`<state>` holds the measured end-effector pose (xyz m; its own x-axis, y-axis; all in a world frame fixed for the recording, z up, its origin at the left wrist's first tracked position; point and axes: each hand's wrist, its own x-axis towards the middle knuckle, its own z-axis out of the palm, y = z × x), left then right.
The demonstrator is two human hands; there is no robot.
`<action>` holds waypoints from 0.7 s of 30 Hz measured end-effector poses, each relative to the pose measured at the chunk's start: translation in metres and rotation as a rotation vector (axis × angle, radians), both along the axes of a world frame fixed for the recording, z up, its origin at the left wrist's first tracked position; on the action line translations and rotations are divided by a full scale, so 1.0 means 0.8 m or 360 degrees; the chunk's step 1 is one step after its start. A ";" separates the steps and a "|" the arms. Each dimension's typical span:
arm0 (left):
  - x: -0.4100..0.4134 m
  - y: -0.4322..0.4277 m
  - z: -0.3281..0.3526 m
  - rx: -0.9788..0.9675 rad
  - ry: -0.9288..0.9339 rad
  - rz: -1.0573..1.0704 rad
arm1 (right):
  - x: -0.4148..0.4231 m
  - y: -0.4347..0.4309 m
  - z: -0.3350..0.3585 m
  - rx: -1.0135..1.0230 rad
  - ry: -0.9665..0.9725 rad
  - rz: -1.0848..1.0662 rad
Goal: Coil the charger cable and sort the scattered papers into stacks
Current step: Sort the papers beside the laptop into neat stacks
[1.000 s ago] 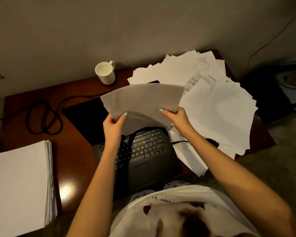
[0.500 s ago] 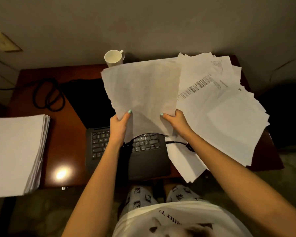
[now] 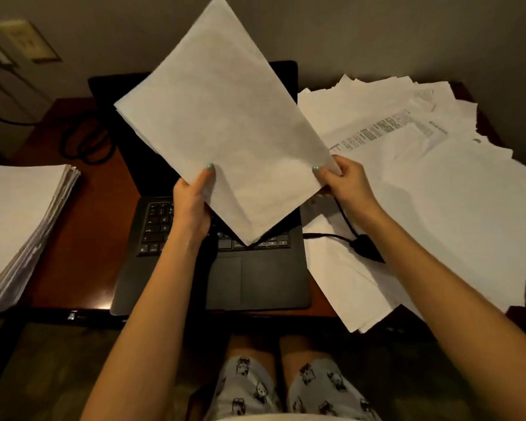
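I hold a bundle of white sheets [image 3: 225, 123] upright over the laptop, turned so that one corner points down at the keyboard. My left hand [image 3: 193, 202] grips its lower left edge, thumb on the front. My right hand [image 3: 343, 183] pinches its right corner. Scattered papers [image 3: 438, 192] fan across the desk's right side, some printed. A neat paper stack [image 3: 22, 223] lies at the left edge. The black charger cable [image 3: 87, 144] sits looped at the back left, partly hidden behind the sheets.
An open black laptop [image 3: 255, 278] sits in the middle of the brown wooden desk [image 3: 88, 232]. A black cord with a plug block [image 3: 363, 246] lies on the papers right of the laptop. A wall outlet plate [image 3: 28, 41] is at the upper left. My knees are under the desk's front edge.
The bundle has been raised and rotated from lying broadside to standing on a corner. The view has tilted down and shifted; the white mug is now out of sight.
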<state>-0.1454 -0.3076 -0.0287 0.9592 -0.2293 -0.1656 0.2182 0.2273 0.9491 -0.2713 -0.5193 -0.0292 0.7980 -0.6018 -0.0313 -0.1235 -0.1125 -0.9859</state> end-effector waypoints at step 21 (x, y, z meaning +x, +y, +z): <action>-0.087 0.232 -0.067 0.0966 -0.0609 0.0390 | -0.031 0.084 -0.027 -0.0699 0.0105 0.0039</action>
<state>-0.2147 -0.1218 -0.0820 0.9869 0.0230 0.1599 -0.1411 -0.3598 0.9223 -0.2962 -0.4517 -0.0507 0.8172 -0.5501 0.1719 -0.1764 -0.5228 -0.8340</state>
